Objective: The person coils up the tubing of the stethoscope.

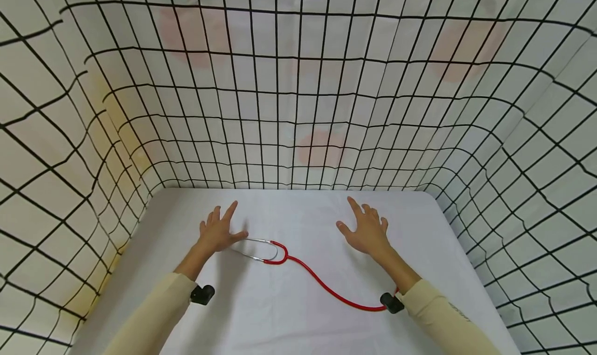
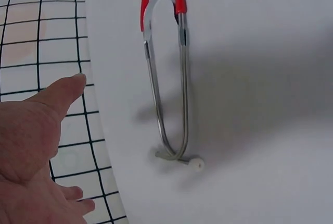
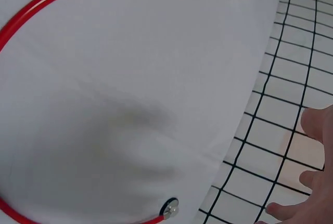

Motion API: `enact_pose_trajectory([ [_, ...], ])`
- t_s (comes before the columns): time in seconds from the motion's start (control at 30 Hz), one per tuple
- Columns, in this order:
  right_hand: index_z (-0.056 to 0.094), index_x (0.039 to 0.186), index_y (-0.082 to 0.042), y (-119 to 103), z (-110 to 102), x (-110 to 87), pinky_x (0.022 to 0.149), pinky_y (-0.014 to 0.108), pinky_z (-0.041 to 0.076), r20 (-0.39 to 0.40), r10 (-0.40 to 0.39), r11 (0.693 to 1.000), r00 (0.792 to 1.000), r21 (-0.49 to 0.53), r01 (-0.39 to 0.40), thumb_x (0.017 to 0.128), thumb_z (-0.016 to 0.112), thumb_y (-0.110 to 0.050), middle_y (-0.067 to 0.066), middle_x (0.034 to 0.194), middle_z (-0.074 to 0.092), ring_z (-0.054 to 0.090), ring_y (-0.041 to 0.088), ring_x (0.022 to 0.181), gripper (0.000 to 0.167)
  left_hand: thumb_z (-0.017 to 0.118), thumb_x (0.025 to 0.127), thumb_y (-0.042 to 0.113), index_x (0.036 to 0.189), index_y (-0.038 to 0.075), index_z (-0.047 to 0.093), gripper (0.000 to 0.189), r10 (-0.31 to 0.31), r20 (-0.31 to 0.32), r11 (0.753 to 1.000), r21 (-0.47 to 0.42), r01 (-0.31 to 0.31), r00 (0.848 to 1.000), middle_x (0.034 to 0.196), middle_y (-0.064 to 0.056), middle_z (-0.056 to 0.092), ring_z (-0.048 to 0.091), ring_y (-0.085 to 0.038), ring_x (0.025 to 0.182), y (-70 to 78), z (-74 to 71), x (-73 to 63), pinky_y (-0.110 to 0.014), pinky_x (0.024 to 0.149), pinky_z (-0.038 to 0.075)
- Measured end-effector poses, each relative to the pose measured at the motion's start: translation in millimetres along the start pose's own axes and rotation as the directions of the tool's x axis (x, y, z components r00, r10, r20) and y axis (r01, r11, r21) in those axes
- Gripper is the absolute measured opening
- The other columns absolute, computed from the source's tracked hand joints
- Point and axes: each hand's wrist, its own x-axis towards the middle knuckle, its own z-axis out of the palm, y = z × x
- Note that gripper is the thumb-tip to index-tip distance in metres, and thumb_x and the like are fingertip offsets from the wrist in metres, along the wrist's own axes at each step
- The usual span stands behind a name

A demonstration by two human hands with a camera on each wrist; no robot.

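Observation:
A stethoscope with red tubing (image 1: 322, 282) lies on the white table. Its metal ear tubes (image 2: 184, 88) point left, and their eartips (image 2: 196, 164) cross near one another in the left wrist view. The round chest piece (image 3: 169, 207) shows at the bottom of the right wrist view; in the head view the right arm hides it. My left hand (image 1: 217, 233) hovers over the ear-tube end, fingers spread, holding nothing. Above the table to the right, my right hand (image 1: 368, 230) is also spread and holds nothing, with the tubing passing below its forearm.
Black wire mesh (image 1: 289, 106) rises along the back, left and right of the white table (image 1: 298, 215). A small black camera sits at each wrist, the left one (image 1: 202, 295) and the right one (image 1: 392, 303). Both arms wear cream sleeves (image 1: 154, 308).

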Motion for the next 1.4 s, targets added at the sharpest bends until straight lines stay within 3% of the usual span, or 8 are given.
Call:
enact_pose_trajectory([
  [0.27,0.032,0.159,-0.018,-13.6,14.5,2.1,0.101,0.071,0.038,0.006,-0.066,0.996,0.998,0.067,0.066,0.094,0.068,-0.038,0.026,0.144,0.053,0.049,0.046,0.134,0.077,0.076,0.089,0.037,0.162,0.014,0.022,0.093,0.012,0.028,1.0,-0.011,-0.012,1.0,0.159,-0.037,0.02,0.024,-0.053,0.146,3.9,3.6,4.6,-0.072,0.115,0.021],
  [0.47,0.04,0.155,-0.017,-18.8,28.0,2.5,0.105,0.065,0.044,0.077,-0.082,0.972,0.994,0.225,0.063,0.093,0.072,-0.028,0.023,0.146,0.055,0.053,0.045,0.134,0.071,0.079,0.086,0.036,0.158,0.008,0.031,0.091,0.005,0.062,1.0,0.003,-0.005,0.998,0.145,-0.034,0.045,0.05,-0.048,0.131,5.9,7.6,8.9,-0.066,0.103,0.041],
  [0.7,0.06,0.138,-0.01,-27.6,47.4,-1.8,0.084,0.049,0.057,0.139,-0.063,0.945,0.988,0.328,0.015,0.087,0.08,-0.022,0.02,0.118,0.072,0.067,0.036,0.108,0.056,0.086,0.068,0.002,0.149,0.002,0.045,0.09,0.009,0.108,0.998,-0.064,-0.002,0.994,0.134,-0.031,0.057,0.058,-0.043,0.118,4.9,13.2,9.4,-0.061,0.098,0.048],
  [0.87,0.069,0.125,-0.008,-34.7,61.2,-6.0,0.073,0.038,0.056,0.183,-0.047,0.93,0.982,0.366,-0.024,0.084,0.083,-0.018,0.015,0.107,0.075,0.068,0.027,0.096,0.044,0.086,0.065,-0.001,0.144,0.002,0.051,0.086,0.01,0.115,0.995,-0.098,0.002,0.993,0.137,-0.03,0.058,0.058,-0.044,0.121,1.3,18.0,9.7,-0.057,0.098,0.05],
  [1.03,0.073,0.117,-0.008,-38.6,75.5,-7.2,0.07,0.033,0.052,0.187,-0.039,0.92,0.982,0.39,-0.038,0.082,0.084,-0.014,0.011,0.1,0.076,0.067,0.022,0.089,0.037,0.087,0.065,0.001,0.14,0.001,0.056,0.081,0.009,0.107,0.993,-0.117,0.004,0.994,0.138,-0.029,0.058,0.056,-0.046,0.125,-7.5,26.0,11.0,-0.058,0.101,0.048],
  [1.27,0.075,0.113,-0.009,-44.8,89.9,-6.2,0.069,0.032,0.053,0.228,-0.023,0.904,0.973,0.421,-0.077,0.081,0.085,-0.018,0.005,0.093,0.075,0.066,0.019,0.086,0.035,0.089,0.065,0.008,0.13,0.003,0.065,0.07,-0.036,0.048,0.992,-0.122,0.041,0.998,0.126,-0.027,0.066,0.061,-0.04,0.113,-23.1,33.3,12.6,-0.056,0.093,0.051],
  [1.4,0.076,0.11,-0.009,-46.3,96.2,-5.9,0.071,0.032,0.053,0.246,-0.01,0.9,0.969,0.425,-0.098,0.08,0.086,-0.02,0.004,0.092,0.076,0.067,0.019,0.087,0.034,0.089,0.066,0.01,0.126,0.004,0.069,0.063,-0.048,0.04,0.987,-0.153,0.053,0.998,0.122,-0.026,0.067,0.06,-0.038,0.11,-30.3,35.8,14.2,-0.056,0.096,0.05],
])
